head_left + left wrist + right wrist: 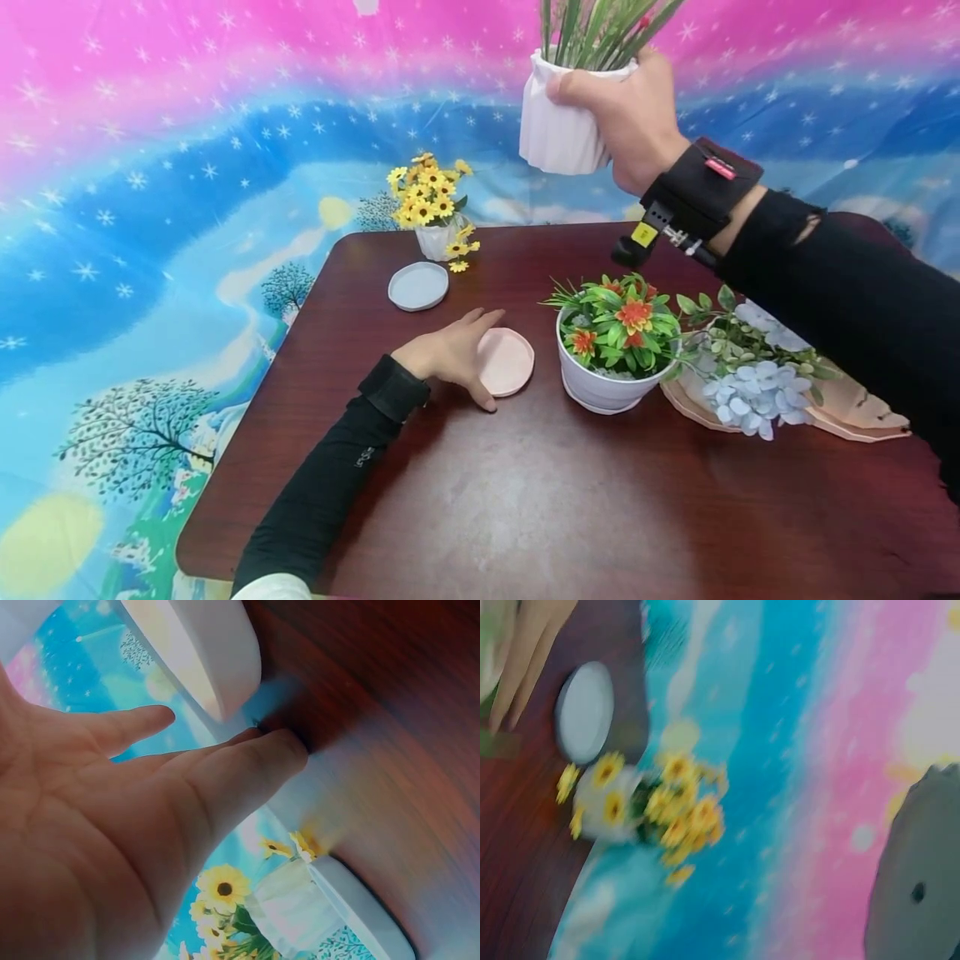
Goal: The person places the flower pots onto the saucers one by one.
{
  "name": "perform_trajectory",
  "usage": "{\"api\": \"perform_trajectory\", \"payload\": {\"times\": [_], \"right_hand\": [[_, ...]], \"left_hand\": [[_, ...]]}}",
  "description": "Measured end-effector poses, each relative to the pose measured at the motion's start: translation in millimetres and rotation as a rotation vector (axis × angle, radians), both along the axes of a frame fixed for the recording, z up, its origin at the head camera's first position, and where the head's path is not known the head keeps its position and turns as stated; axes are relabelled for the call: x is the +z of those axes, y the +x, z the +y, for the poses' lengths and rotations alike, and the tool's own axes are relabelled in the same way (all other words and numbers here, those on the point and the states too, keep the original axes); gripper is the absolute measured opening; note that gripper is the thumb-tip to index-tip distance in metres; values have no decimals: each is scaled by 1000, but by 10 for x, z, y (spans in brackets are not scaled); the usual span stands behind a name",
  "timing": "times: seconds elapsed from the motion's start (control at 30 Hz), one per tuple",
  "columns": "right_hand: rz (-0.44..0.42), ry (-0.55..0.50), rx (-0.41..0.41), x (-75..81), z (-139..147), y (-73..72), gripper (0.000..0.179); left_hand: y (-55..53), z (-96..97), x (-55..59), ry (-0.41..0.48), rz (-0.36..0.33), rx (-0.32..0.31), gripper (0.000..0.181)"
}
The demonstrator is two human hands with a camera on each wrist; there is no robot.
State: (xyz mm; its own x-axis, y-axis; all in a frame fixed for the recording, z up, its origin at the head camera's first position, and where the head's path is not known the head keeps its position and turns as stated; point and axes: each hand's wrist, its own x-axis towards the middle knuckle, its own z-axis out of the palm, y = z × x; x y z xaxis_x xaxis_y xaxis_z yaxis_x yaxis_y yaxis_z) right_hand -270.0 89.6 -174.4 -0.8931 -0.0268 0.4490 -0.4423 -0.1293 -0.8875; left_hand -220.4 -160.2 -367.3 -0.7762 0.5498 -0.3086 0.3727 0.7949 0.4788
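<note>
My right hand (637, 108) grips a white fluted flower pot (558, 125) with long green grass-like leaves, held up above the far side of the table. The right wrist view shows the pot's underside (907, 862) with a drain hole. My left hand (453, 354) is at the left side of a small pink saucer (506, 362), thumb at its near side and fingers stretched along its far side. Seen from the left wrist, the fingers (247, 772) are spread and fairly straight, close to the saucer's rim (240, 667).
A grey saucer (418, 286) lies before a pot of yellow flowers (427, 196) at the back left. Right of the pink saucer stands a white pot (611, 387) with orange flowers; beyond it are pale blue flowers (761, 396) and a pinkish tray (855, 421). A patterned cloth (187, 167) hangs behind.
</note>
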Motion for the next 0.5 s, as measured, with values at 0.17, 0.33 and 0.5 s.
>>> {"api": "perform_trajectory", "payload": {"times": [0.17,0.33,0.5], "right_hand": [[59,-12,84,62,-73,401,40],[-9,-30,152,23,-201,748,37],[-63,-5,241,-82,-326,1024,43]], "left_hand": [[-9,-26,12,-17,-22,4,141],[-24,-49,4,-37,-40,8,141],[-49,-60,-8,-32,-41,2,139]]}}
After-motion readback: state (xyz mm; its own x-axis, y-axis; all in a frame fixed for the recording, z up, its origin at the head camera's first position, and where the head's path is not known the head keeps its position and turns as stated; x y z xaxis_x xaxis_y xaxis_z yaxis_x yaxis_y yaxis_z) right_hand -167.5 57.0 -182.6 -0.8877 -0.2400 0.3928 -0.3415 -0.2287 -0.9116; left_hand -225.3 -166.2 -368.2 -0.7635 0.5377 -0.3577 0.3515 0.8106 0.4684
